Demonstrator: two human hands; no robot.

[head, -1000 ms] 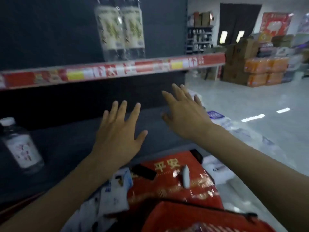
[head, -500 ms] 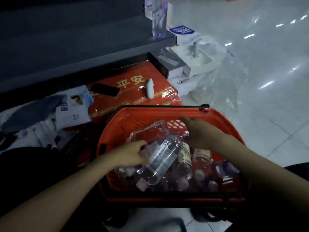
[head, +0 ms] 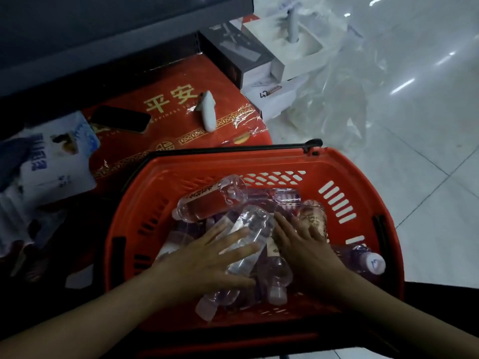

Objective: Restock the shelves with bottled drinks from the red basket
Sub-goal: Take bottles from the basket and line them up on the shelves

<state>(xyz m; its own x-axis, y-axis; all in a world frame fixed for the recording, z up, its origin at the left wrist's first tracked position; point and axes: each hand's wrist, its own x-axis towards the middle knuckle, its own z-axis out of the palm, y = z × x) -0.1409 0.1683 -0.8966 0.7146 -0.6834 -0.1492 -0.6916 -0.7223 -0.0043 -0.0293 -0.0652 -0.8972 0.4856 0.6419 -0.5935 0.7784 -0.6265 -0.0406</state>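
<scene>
Both down in the red basket now, at 6 o'clock below the dark shelf, far from the shelf edge of a second ago. Left hand spread flat across a clear bottle mid-pile, fingers straight, earlier curl gone, not wrapped. Right hand likewise released, back from the far rim at 12 o'clock, palm pressing a red-labelled bottle at 2 o'clock. Picking stage again: nothing lifted, plenty left to shelve.
</scene>
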